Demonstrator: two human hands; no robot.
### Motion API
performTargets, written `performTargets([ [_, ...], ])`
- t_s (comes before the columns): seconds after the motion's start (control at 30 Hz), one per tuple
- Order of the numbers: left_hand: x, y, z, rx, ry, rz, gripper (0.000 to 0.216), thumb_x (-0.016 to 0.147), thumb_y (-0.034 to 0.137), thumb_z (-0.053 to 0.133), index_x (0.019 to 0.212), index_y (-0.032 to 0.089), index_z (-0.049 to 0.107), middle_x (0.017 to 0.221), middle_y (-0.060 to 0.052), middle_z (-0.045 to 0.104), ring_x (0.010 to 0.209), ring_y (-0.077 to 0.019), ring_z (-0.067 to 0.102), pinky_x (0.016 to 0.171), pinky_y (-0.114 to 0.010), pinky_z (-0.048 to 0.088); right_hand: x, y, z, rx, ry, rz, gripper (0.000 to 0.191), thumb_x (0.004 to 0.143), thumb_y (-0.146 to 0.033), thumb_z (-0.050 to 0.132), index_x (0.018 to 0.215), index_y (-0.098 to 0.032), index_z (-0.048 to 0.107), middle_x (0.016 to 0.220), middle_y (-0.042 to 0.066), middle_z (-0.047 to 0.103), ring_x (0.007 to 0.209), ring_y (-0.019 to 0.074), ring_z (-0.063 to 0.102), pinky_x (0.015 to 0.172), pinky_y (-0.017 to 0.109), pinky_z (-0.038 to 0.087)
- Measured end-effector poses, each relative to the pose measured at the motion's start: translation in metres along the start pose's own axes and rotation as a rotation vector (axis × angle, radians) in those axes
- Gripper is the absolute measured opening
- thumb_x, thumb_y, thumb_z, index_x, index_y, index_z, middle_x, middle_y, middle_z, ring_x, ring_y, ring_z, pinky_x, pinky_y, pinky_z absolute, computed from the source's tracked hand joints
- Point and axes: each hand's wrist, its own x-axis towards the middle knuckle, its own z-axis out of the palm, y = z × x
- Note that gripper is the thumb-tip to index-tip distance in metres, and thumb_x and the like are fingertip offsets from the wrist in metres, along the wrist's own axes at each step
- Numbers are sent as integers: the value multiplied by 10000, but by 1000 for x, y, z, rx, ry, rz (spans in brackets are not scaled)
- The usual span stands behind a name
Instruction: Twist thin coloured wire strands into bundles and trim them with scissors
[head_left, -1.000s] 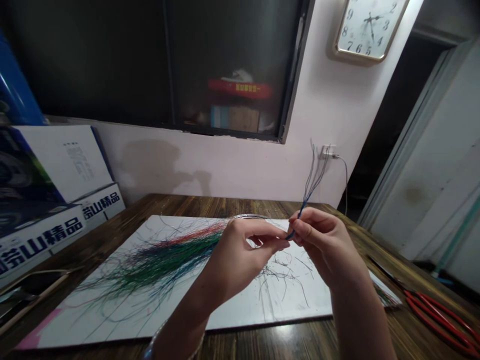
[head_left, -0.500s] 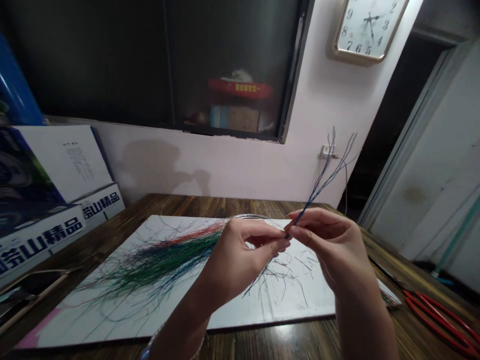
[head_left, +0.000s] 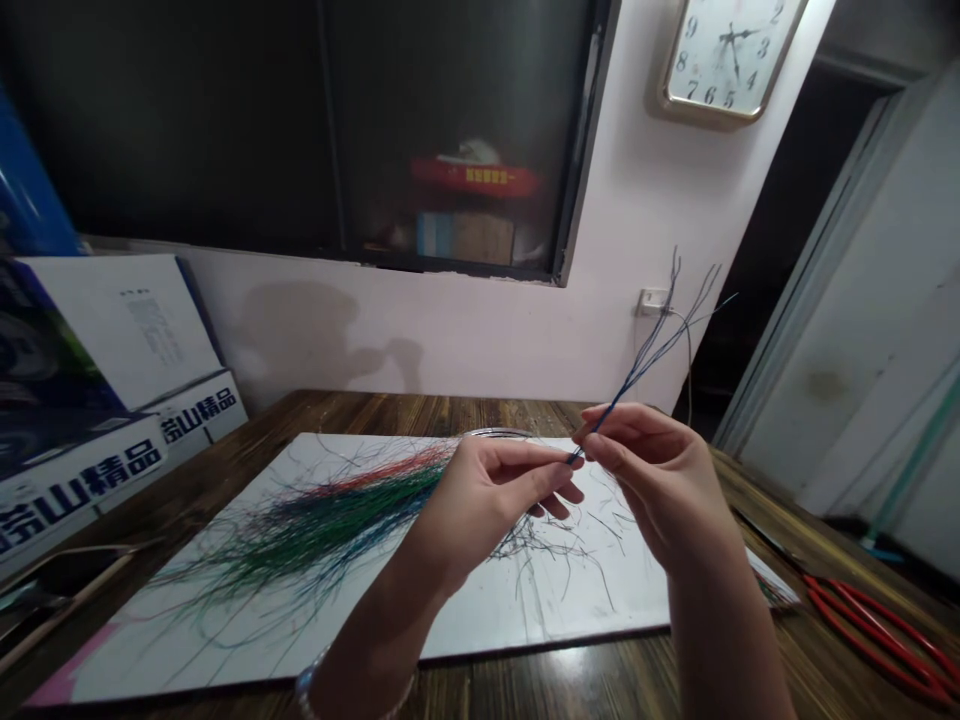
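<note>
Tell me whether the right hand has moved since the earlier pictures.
Yes: the right hand, pinching the blue wires, has shifted slightly upward and rightward, judged against the wall socket.

Dim indoor light leaves the glass pane nearly black, and a soft shadow falls on the pale wall. Glare marks the varnished table, and wide-angle distortion bends the frame's edges.

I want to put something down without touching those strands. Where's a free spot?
The wooden table has a bare strip along the near edge of the white board. Another bare patch lies between the board's far edge and the printed cartons. It's crowded under the heap of coloured strands and around the left hand and right hand.
</note>
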Motion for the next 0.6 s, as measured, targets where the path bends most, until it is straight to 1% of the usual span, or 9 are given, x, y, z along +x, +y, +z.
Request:
performTargets([
  [0.1, -1, 1, -1, -13, -13, 20, 155, 780, 225, 683, 659, 141, 730, 606, -14, 658, 541, -61, 539, 543, -159, 430, -1, -2, 1, -26, -70, -3, 111, 719, -151, 762, 805, -214, 733, 661, -14, 715, 626, 76, 660, 597, 134, 539],
  [0.2, -1, 2, 0, -11, -14, 30, 156, 762, 216, 697, 631, 136, 722, 575, -12, 648, 519, -56, 525, 526, -155, 422, -2, -2, 2, -26, -75, -45, 108, 716, -125, 753, 780, -210, 732, 661, -10, 715, 612, 82, 654, 588, 149, 539],
  [0.3, -1, 1, 1, 22, -12, 37, 117, 747, 229, 707, 685, 133, 731, 577, -21, 654, 511, -70, 530, 505, -171, 420, -3, -1, 2, -35, -64, -72, 127, 708, -89, 740, 753, -207, 734, 647, -12, 705, 597, 91, 646, 570, 165, 536],
  [0.4, -2, 1, 2, 45, -3, 39, 126, 738, 242, 717, 688, 126, 717, 583, -20, 651, 511, -78, 536, 504, -182, 425, -4, 0, 3, -47, -36, -77, 147, 691, -70, 739, 729, -212, 738, 635, -12, 695, 585, 102, 639, 554, 186, 531],
  [0.5, -4, 2, 3, 37, -3, 5, 138, 752, 255, 706, 710, 124, 704, 604, -15, 649, 529, -82, 558, 528, -187, 443, -4, -1, 2, -47, -19, -34, 123, 688, -108, 757, 736, -220, 740, 639, -10, 691, 588, 110, 634, 560, 204, 529],
  [0.6, -5, 5, 3, 56, -20, -33, 162, 792, 272, 663, 738, 125, 707, 620, -23, 655, 563, -96, 579, 553, -199, 454, -3, -1, 0, -29, 23, -8, 97, 686, -162, 777, 741, -231, 738, 689, -14, 700, 628, 95, 627, 582, 181, 518],
])
